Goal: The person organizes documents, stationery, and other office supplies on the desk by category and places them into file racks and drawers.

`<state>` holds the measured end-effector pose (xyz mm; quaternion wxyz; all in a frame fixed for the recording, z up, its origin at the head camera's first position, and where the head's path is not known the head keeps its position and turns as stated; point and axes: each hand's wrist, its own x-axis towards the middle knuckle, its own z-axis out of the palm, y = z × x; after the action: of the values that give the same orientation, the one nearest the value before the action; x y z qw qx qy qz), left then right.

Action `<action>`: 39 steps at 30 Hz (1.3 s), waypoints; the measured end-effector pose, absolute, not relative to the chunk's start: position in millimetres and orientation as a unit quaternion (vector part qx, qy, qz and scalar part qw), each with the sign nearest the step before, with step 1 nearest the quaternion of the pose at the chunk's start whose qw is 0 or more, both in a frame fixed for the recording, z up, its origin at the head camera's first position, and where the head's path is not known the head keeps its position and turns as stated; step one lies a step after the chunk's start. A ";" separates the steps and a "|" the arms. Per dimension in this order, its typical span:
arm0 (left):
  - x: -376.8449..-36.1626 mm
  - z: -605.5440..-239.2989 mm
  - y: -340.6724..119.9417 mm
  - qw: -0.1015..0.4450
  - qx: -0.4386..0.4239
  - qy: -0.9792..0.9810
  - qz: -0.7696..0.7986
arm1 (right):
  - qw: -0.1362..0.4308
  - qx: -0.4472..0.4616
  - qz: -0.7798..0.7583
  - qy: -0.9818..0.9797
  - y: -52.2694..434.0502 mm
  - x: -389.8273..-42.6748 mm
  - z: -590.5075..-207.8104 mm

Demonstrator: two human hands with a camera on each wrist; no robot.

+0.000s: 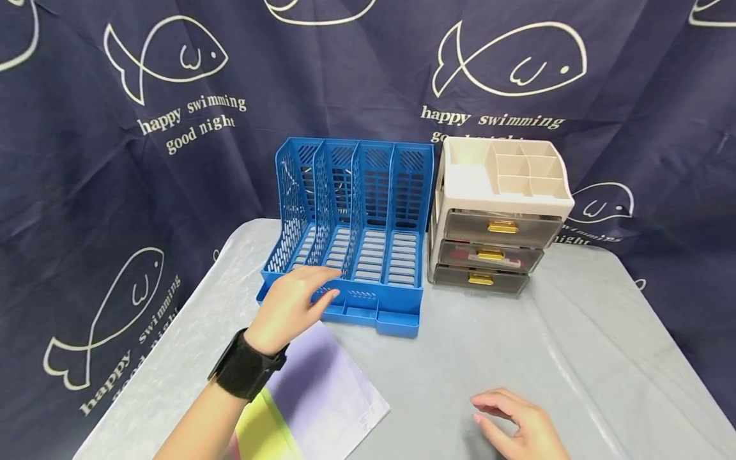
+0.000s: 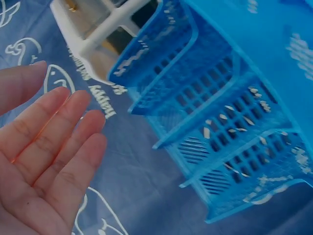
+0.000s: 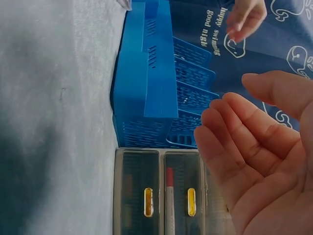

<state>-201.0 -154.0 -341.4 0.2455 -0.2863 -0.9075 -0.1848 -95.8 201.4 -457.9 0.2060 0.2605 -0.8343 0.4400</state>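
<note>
A blue slotted file rack (image 1: 356, 223) stands at the back of the grey table (image 1: 460, 358); the left wrist view shows its dividers (image 2: 220, 107) close up. My left hand (image 1: 296, 300) hovers just in front of the rack's front lip with straight fingers (image 2: 63, 147), holding nothing. It wears a black wrist strap (image 1: 247, 365). My right hand (image 1: 517, 425) floats low over the table near the front edge, fingers (image 3: 234, 142) relaxed and empty. A purple and yellow paper folder (image 1: 310, 396) lies under my left forearm.
A beige desk organiser (image 1: 500, 211) with three smoky drawers and gold handles (image 3: 146, 201) stands right of the rack, touching it. A red pen shows inside a drawer (image 3: 169, 196). A dark blue fish-print curtain (image 1: 115, 160) hangs behind and around the table.
</note>
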 end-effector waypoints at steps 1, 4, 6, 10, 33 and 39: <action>-197.8 -343.4 -159.1 0.247 -0.282 -0.909 -0.183 | 0.206 0.259 0.441 -0.834 201.4 -95.6 -458.8; -189.1 -350.0 -173.4 0.250 -0.267 -0.913 -0.179 | 0.212 0.252 0.444 -0.833 202.5 -94.3 -461.2; -183.5 -354.6 -181.4 0.251 -0.258 -0.916 -0.177 | 0.218 0.247 0.449 -0.831 203.0 -92.7 -462.6; -174.6 -366.0 -193.0 0.244 -0.248 -0.921 -0.173 | 0.222 0.229 0.445 -0.837 200.4 -88.4 -464.1; -152.0 -418.7 -230.3 0.104 -0.181 -0.970 -0.123 | 0.172 0.398 0.333 -0.837 165.5 -117.6 -451.4; -150.5 -425.4 -239.0 0.059 -0.186 -0.977 -0.090 | 0.085 0.486 0.279 -0.824 147.4 -131.3 -449.1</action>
<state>-150.5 -239.0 -425.4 0.0586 -0.1857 -0.9767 -0.0897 -131.3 147.4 -449.1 0.0846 0.4858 -0.8242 0.2785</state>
